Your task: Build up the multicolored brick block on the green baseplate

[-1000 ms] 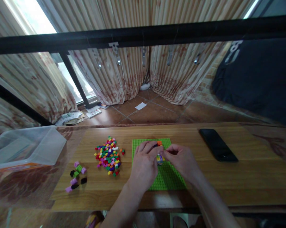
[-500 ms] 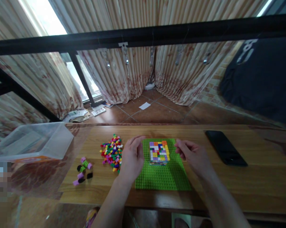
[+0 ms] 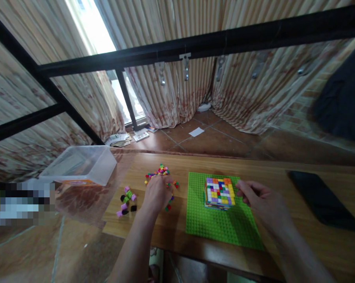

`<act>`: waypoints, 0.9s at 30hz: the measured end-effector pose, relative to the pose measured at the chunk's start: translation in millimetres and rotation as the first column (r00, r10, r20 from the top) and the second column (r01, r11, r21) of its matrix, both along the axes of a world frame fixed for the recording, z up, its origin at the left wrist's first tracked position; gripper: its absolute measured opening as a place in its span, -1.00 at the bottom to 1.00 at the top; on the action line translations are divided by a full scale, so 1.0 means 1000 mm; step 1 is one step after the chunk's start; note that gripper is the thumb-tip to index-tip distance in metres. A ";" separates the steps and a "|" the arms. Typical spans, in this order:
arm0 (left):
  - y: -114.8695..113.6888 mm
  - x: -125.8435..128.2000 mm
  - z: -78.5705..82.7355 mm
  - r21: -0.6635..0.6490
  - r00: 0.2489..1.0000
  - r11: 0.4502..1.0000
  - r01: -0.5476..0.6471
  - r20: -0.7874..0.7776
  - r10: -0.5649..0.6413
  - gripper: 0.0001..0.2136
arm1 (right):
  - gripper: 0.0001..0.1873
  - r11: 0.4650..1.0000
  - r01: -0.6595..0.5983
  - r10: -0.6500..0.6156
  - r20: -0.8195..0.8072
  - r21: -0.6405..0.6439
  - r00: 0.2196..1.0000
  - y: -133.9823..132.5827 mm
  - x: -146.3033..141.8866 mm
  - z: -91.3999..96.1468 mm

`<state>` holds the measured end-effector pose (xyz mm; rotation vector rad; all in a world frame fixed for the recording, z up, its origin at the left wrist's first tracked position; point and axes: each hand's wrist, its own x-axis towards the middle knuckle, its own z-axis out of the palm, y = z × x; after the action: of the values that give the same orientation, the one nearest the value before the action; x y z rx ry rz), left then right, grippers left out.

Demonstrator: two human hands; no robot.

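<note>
"What could go wrong here?"

"First, the green baseplate (image 3: 195, 220): it could slide on the wood, if the right hand (image 3: 261, 196) pushes against it. Then the brick block (image 3: 219, 192), standing on the baseplate just left of the right fingertips; a careless knock from them could loosen its edge. Last, the small bricks (image 3: 161, 171) around the left hand (image 3: 158, 193) could scatter, if its fingers sweep too quickly."

"Do the fingers hold something?"

"I cannot tell. The left ones point down among the small bricks, their tips hidden. The right ones are bent, thumb near index, but whether a brick is between them is not clear."

"And the room?"

"Striped curtains (image 3: 171, 94) hang far beyond all fingers, a black rail (image 3: 150, 57) before them. The wooden table (image 3: 271, 169) is beneath the fingers. Left of the left fingers are a clear box (image 3: 102, 169), well apart, and, nearer, some bigger blocks (image 3: 129, 194); a dark phone (image 3: 324, 200) lies right of the right fingers."
</note>
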<state>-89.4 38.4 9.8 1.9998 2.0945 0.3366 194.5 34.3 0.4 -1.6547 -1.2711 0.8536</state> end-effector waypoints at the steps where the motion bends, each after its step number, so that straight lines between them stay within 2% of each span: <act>1: 0.000 0.005 -0.002 0.009 1.000 1.000 0.014 -0.020 -0.013 -0.81 | -0.57 1.000 -0.009 0.009 0.008 0.005 1.000 0.000 -0.001 0.000; 7: 0.003 0.028 -0.011 0.099 0.986 0.993 0.058 -0.163 -0.041 -0.89 | -0.55 0.999 -0.039 0.039 0.048 0.012 0.998 0.001 -0.003 -0.003; 14: 0.000 0.034 -0.011 0.072 0.990 0.997 0.025 -0.142 -0.014 -0.86 | -0.58 0.999 -0.038 0.037 0.039 0.031 0.999 0.000 -0.003 -0.002; 17: 0.000 0.034 -0.009 0.100 0.997 0.994 0.048 -0.061 -0.042 -0.85 | -0.60 0.999 -0.021 0.020 0.015 0.040 1.000 0.000 -0.004 0.001; 19: -0.001 0.034 -0.006 0.153 0.990 0.986 0.066 0.110 -0.084 -0.84 | -0.61 0.998 -0.002 0.003 -0.022 0.059 1.000 -0.001 -0.007 0.004; 21: -0.002 0.035 -0.003 0.216 0.930 0.973 0.083 0.335 -0.154 -0.86 | -0.65 0.996 0.004 0.004 -0.078 0.093 0.997 -0.004 -0.011 0.010; 23: -0.004 0.039 0.002 0.268 0.820 0.960 0.083 0.528 -0.218 -0.88 | -0.69 0.989 -0.053 0.069 -0.122 0.135 0.990 -0.009 -0.018 0.017; 27: -0.013 0.052 0.016 0.289 0.615 0.951 0.108 0.732 -0.292 -0.92 | -0.75 0.957 -0.192 0.232 -0.177 0.215 0.956 -0.020 -0.036 0.030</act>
<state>-37.0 25.8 25.9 1.6946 1.3002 1.1866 158.5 14.3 30.7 -1.2589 -1.3604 0.9656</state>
